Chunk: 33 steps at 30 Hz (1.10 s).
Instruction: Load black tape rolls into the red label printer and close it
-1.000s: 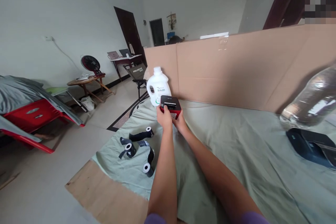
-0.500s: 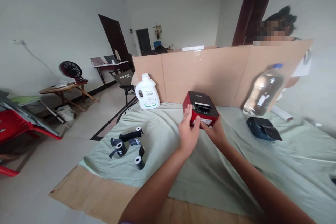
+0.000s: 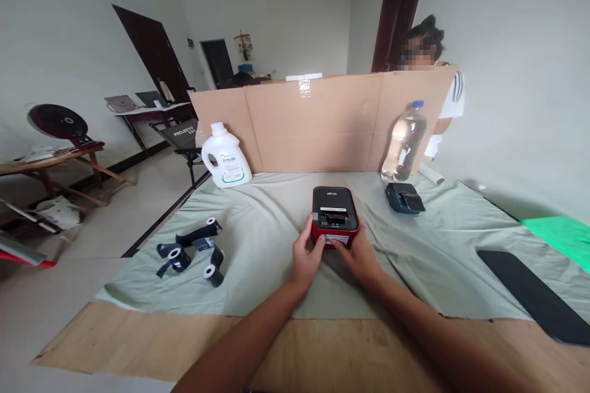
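A red and black label printer [image 3: 335, 209] rests on the green cloth, its top with the paper slot facing up. My left hand [image 3: 306, 258] grips its left side, thumb on the front face. On the right side and front, my right hand [image 3: 362, 255] is closed around it, thumb against the white label strip. Off to the left lie several dark rolls with white cores, among them one roll [image 3: 214, 275] near the front and another roll [image 3: 179, 258] partly unwound. A smaller dark blue printer [image 3: 404, 198] with its lid raised stands to the right.
A cardboard sheet [image 3: 313, 123] stands upright along the back, with a white jug [image 3: 227, 156] at its left and a water bottle [image 3: 404, 142] at its right. A dark flat slab [image 3: 537, 295] lies at the right. Behind the cardboard is a person [image 3: 449, 98].
Both hands have brought the red and black label printer down, from tilted and raised to level on the cloth. My view has turned to the right.
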Each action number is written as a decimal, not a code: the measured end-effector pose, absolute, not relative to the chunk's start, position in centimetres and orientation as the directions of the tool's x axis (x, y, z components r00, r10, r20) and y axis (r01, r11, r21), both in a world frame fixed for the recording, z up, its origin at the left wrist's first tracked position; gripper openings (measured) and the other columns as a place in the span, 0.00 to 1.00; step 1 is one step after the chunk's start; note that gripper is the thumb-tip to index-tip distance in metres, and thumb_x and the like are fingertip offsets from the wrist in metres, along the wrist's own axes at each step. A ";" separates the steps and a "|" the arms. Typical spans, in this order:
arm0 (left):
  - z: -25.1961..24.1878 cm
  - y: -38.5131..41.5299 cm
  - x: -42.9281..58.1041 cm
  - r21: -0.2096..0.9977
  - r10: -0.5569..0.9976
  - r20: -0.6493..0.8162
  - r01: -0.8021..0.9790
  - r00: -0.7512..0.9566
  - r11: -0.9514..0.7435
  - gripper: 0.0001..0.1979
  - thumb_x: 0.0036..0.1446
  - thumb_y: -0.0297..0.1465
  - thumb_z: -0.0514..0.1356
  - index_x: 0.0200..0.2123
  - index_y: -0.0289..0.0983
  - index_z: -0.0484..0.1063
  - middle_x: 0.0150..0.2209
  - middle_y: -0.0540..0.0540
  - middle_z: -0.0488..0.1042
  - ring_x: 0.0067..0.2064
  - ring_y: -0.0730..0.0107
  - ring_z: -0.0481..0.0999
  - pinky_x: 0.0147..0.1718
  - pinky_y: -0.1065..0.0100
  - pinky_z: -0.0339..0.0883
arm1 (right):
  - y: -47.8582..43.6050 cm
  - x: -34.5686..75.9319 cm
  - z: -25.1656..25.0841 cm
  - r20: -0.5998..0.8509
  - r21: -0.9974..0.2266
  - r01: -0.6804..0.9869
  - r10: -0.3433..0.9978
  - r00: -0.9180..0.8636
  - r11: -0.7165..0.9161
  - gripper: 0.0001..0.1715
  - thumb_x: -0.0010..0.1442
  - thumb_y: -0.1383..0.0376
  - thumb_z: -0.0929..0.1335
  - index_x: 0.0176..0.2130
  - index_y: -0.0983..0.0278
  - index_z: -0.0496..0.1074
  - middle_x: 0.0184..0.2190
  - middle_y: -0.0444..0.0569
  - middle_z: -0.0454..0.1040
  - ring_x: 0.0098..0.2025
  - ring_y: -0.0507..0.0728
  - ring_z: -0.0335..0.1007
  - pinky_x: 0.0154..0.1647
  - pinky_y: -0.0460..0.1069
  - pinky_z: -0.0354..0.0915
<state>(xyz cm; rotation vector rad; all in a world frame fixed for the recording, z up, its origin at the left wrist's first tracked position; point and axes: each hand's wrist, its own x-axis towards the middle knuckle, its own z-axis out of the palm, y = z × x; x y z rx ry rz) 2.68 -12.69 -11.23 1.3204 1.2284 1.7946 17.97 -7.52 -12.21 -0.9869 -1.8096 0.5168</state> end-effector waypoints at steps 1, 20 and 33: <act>-11.3 -12.8 2.6 0.917 0.855 0.391 0.060 -0.340 -0.395 0.31 0.63 0.42 0.61 0.67 0.41 0.64 0.67 0.45 0.65 0.68 0.57 0.64 0.68 0.57 0.58 | -7.4 18.0 -12.4 0.548 -0.712 0.399 0.813 -0.200 0.578 0.51 0.61 0.51 0.70 0.70 0.63 0.42 0.65 0.66 0.62 0.65 0.70 0.65 0.63 0.68 0.63; -11.4 -12.8 1.7 0.920 0.838 0.318 -0.070 -0.444 -0.387 0.31 0.61 0.43 0.63 0.65 0.39 0.66 0.65 0.39 0.67 0.66 0.54 0.68 0.65 0.57 0.64 | -7.2 17.7 -13.3 0.501 -0.655 0.446 0.792 -0.348 0.610 0.52 0.66 0.56 0.66 0.74 0.58 0.31 0.72 0.62 0.50 0.73 0.69 0.51 0.69 0.69 0.55; -11.2 -12.2 -0.6 0.930 0.863 0.358 0.057 -0.357 -0.363 0.19 0.66 0.40 0.58 0.57 0.40 0.72 0.65 0.41 0.67 0.64 0.56 0.69 0.61 0.58 0.67 | -6.8 18.0 -12.6 0.527 -0.701 0.358 0.786 -0.324 0.617 0.51 0.61 0.58 0.71 0.72 0.57 0.43 0.69 0.60 0.57 0.69 0.67 0.58 0.67 0.66 0.60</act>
